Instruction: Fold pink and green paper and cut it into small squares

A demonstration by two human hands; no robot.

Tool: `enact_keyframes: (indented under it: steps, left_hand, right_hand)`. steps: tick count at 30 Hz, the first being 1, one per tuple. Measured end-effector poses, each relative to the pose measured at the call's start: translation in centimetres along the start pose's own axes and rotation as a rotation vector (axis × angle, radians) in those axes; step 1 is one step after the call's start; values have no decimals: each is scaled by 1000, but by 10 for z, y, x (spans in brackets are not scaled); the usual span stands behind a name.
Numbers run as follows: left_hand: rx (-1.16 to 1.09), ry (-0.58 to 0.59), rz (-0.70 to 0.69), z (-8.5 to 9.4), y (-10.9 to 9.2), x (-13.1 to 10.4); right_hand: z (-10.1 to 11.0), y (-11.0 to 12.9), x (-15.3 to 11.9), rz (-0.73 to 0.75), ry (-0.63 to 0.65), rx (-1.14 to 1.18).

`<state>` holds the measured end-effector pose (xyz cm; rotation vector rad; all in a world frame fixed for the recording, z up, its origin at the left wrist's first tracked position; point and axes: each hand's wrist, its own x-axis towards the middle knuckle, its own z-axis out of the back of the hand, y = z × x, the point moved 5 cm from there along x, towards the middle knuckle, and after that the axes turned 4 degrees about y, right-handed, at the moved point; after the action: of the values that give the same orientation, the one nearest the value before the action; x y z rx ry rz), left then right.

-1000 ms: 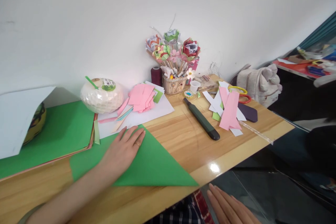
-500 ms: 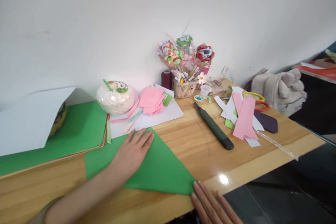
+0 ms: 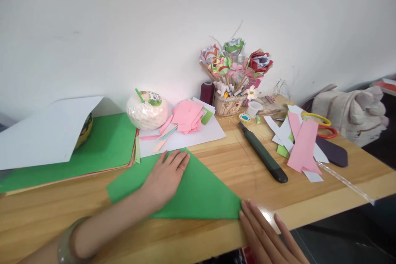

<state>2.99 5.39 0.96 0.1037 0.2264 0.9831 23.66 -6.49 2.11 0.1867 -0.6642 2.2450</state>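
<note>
A sheet of green paper (image 3: 202,192) lies on the wooden table, folded along a slanting edge to a pointed right corner. My left hand (image 3: 165,179) rests flat on its upper part with fingers stretched out, a ring on one finger and a bangle on the wrist. At the pointed corner, the fingertips of my right hand (image 3: 266,233) touch the paper, straight and with the thumb apart. My left forearm hides part of the sheet's lower left.
Behind the paper are pink paper pieces (image 3: 188,116) and a wrapped coconut (image 3: 147,110). To the right lie a dark green utility knife (image 3: 262,152), paper scraps (image 3: 305,144) and scissors (image 3: 328,132). Paper flowers (image 3: 234,47) stand by the wall; green sheets (image 3: 108,138) are stacked left.
The camera view has turned slightly, so the table's things appear further right. Both hands stay at the same parts of the green paper, with the right fingers still at its corner.
</note>
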Motion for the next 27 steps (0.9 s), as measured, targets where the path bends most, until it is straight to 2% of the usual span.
enact_keyframes:
  steps: [6,9,11,14,16,20,22,27]
  left_hand:
    - [13,-18,5,2,3,0]
    - [-27,-94,-32,10,-4,-5]
    - [-79,-172,-154,17,-21,-13]
    - [-122,-255,-417,25,-61,-31]
    - [-88,-301,-499,24,-82,-42]
    - [-28,-325,-475,12,-99,-51]
    - [4,-341,-434,7,-101,-52]
    - [103,-469,-290,7,-102,-55]
  right_hand:
    - [-3,22,26,8,-26,106]
    - [-5,23,28,7,-40,153]
    - [-5,22,26,5,-58,166]
    - [-6,22,24,-11,-65,183]
    - [-6,23,25,-35,-68,189]
    - [-4,26,26,-61,-76,172]
    - [-4,26,26,-57,-81,158]
    - [-5,23,26,-8,-111,116]
